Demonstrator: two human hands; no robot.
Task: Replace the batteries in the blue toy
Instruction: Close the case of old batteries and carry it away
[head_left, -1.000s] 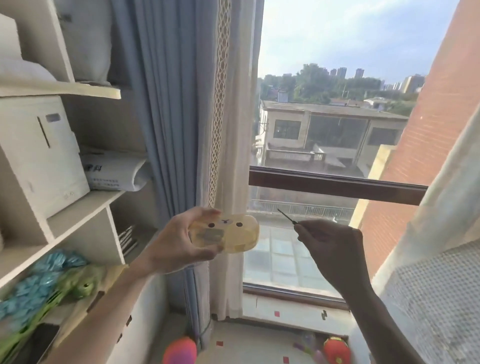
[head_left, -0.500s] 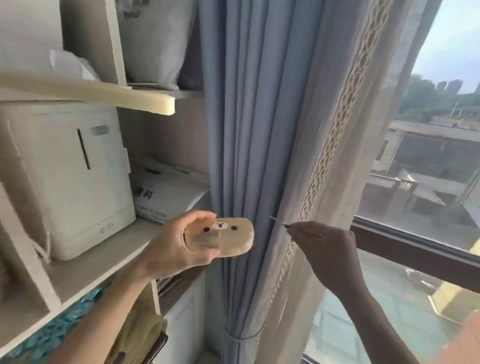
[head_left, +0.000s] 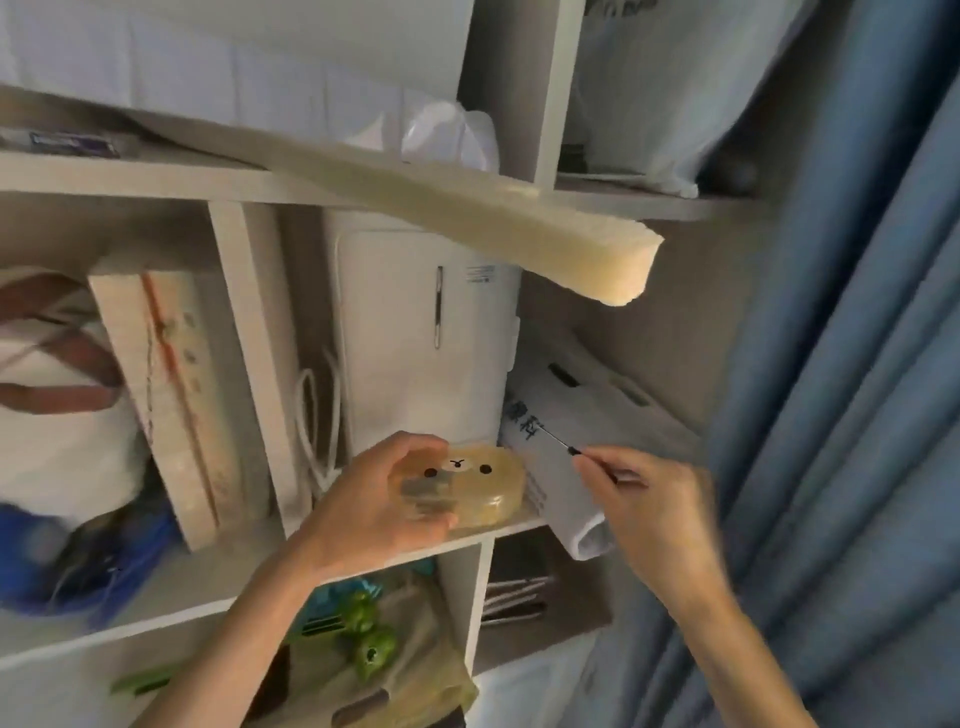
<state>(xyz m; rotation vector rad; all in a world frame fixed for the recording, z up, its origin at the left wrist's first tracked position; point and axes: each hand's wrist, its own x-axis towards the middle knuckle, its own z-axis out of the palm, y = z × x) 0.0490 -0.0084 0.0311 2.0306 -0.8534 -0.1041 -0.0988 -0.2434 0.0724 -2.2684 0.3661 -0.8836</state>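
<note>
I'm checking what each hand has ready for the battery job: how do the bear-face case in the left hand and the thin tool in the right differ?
The bear-face case is broad, rounded and translucent yellow; the thin tool is a dark, slim shaft. The left hand wraps the case from its side, while the right hand pinches the tool at its end. The case lies roughly level; the tool points up and left, toward the shelves. Both are held in the air, apart from each other.
</note>
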